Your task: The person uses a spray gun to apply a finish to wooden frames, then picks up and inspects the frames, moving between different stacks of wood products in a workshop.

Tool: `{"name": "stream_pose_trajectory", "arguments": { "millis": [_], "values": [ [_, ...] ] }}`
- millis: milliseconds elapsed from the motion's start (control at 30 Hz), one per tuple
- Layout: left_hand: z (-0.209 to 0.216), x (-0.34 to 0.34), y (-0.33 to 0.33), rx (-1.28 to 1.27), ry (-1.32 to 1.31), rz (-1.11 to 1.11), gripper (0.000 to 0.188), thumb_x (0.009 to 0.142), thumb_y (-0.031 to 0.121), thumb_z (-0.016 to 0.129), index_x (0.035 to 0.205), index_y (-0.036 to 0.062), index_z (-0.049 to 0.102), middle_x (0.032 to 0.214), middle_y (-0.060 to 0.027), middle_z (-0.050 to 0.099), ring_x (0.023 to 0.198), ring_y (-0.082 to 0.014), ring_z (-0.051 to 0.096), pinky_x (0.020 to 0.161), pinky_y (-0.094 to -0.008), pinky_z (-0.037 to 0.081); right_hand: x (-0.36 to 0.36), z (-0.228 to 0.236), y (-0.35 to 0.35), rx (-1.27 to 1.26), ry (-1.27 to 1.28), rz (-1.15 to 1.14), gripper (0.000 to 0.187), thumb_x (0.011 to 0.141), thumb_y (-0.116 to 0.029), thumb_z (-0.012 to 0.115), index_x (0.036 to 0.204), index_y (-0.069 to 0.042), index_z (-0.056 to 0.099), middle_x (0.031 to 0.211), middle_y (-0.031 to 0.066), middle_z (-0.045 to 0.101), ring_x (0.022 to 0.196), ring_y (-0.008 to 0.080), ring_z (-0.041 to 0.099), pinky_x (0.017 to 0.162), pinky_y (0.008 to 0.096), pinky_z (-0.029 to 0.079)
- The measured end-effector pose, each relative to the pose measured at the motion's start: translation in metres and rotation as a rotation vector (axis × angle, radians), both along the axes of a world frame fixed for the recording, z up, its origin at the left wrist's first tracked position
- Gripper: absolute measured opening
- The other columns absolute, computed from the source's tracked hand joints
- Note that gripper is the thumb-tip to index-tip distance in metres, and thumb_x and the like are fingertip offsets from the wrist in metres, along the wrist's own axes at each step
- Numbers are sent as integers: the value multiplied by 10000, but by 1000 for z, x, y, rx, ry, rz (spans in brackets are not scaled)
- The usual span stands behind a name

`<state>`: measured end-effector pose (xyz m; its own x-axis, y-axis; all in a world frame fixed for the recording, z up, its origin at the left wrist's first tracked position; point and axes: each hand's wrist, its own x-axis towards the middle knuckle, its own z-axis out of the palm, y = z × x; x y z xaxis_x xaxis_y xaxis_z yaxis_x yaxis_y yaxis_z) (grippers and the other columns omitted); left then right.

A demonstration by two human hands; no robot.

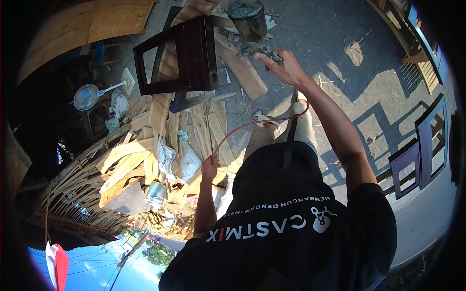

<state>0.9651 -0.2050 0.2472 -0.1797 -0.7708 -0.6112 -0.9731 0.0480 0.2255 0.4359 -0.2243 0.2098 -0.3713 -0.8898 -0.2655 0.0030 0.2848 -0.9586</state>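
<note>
My right hand (287, 69) is reached forward and closed around a grimy, paint-smeared spray gun (260, 50). Lower and to the left, my left hand (210, 166) grips a thin reddish-brown hose (257, 123). From there the hose curves across in front of my legs and up toward my right forearm, where its end is hidden. Left of the spray gun stands a dark reddish-brown wooden frame (198, 51) with a glossy surface and a rectangular opening. A gap separates the gun from this frame.
A stained bucket (248, 24) stands just beyond the spray gun, near a loose plank (242, 68). Wood offcuts (128, 165) are heaped at left, beside a fan (87, 97). Dark frames (405, 167) lean along the right side. A sandal (266, 119) shows on my foot.
</note>
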Motion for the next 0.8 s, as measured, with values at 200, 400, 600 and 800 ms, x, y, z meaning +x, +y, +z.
{"name": "stream_pose_trajectory", "arguments": {
  "millis": [200,400,600,800],
  "values": [
    [2,-6,14,7,-16,42,288,1016,219,530,1102,-9,683,700,-138,684,696,-229,728,650,-373,545,-38,15,-50,-24,-15,-114,726,907,-631,644,1110,64,685,765,134,692,759,216,676,733,390,529],
    [0,-13,20,19,-29,53,296,1024,241,526,1077,0,689,732,-146,701,727,-249,733,683,-386,548,-46,-8,-73,-75,136,-183,781,893,-673,624,1130,69,685,774,151,702,790,260,704,766,408,542],
    [-5,-22,28,32,-41,85,291,1021,246,530,1064,6,689,739,-148,705,736,-256,732,700,-388,548,-54,-4,-60,10,133,-10,640,924,-621,629,981,7,738,762,93,688,748,191,664,707,375,525],
    [-4,-32,25,24,-27,81,301,1019,257,536,1068,5,694,730,-145,705,734,-258,733,693,-388,549,-62,0,-89,-58,28,-97,687,900,-661,627,955,15,729,765,104,695,753,210,667,743,387,534]
  ]
}}
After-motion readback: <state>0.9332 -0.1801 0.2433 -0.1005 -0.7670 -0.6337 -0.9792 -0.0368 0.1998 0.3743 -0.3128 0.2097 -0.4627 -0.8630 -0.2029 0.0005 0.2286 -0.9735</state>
